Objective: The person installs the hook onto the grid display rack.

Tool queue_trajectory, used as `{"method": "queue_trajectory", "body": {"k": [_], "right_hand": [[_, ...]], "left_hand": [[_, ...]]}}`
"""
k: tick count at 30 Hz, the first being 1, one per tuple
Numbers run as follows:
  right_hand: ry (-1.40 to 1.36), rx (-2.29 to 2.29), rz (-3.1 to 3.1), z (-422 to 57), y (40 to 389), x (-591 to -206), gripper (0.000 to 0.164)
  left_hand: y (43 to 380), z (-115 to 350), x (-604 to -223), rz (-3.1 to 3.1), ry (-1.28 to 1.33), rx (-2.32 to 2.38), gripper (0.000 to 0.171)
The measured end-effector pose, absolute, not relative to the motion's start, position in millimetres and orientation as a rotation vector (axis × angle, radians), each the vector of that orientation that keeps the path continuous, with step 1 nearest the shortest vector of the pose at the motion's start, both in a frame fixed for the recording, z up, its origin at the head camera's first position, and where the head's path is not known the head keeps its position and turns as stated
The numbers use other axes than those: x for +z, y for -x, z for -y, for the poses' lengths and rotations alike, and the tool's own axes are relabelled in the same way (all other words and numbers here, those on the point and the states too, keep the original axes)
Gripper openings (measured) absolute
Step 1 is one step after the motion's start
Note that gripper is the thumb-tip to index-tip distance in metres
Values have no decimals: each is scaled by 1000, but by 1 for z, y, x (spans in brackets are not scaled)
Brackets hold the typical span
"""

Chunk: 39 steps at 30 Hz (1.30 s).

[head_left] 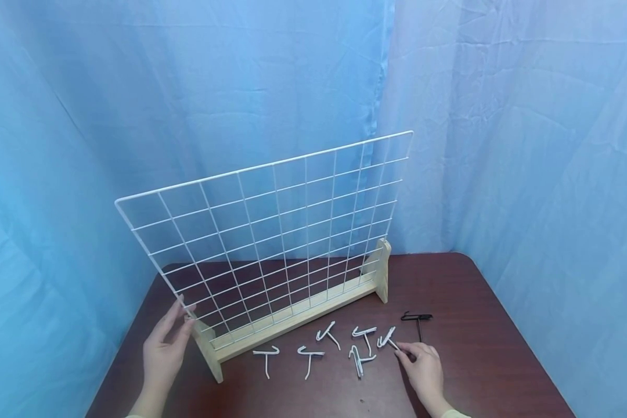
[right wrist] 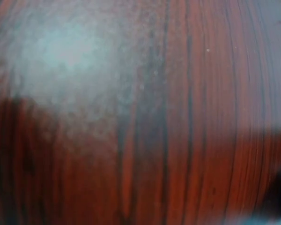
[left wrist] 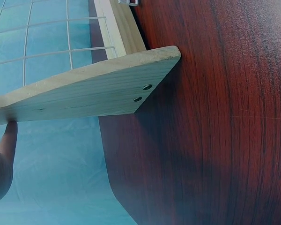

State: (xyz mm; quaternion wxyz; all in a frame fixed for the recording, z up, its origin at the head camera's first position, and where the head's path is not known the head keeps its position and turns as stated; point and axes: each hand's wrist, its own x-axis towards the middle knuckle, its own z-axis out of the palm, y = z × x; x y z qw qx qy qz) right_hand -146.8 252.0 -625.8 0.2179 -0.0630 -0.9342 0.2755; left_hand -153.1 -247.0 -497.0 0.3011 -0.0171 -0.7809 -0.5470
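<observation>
A white wire grid panel point(head_left: 292, 223) stands upright in a pale wooden stand point(head_left: 298, 316) on the table. At the stand's left end, my left hand point(head_left: 164, 348) grips the top of the wooden side piece, beside the grid's edge. The left wrist view shows fingers point(left wrist: 8, 145) against that side piece point(left wrist: 84, 89). My right hand point(head_left: 423, 371) pinches the stem of a white hook point(head_left: 387, 337) between thumb and fingers, low over the table. In the right wrist view the held hook does not show.
Several more white hooks lie in front of the stand, among them one at the left point(head_left: 266, 352) and one in the middle point(head_left: 310, 353). A black hook point(head_left: 418, 317) lies beyond my right hand. Blue curtains point(head_left: 240, 87) surround the dark red wooden table point(head_left: 480, 354).
</observation>
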Motion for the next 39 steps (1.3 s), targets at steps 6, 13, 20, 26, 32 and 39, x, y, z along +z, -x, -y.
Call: {"method": "queue_trajectory", "body": {"k": [6, 13, 20, 26, 32, 39], "right_hand": [[262, 744, 2647, -247, 148, -624, 11], [349, 746, 2674, -243, 149, -621, 7], [355, 751, 2628, -244, 150, -621, 6], [374, 803, 2577, -245, 149, -619, 7], [393, 811, 2555, -245, 149, -620, 9], [421, 820, 2546, -246, 155, -620, 7]], "left_hand": [[152, 246, -496, 2084, 35, -1456, 54], [152, 246, -495, 2083, 24, -1464, 54], [153, 246, -496, 2071, 32, -1473, 53], [152, 246, -495, 2084, 7, -1476, 53], [153, 246, -497, 2065, 28, -1476, 55], [154, 247, -498, 2067, 41, -1466, 52]]}}
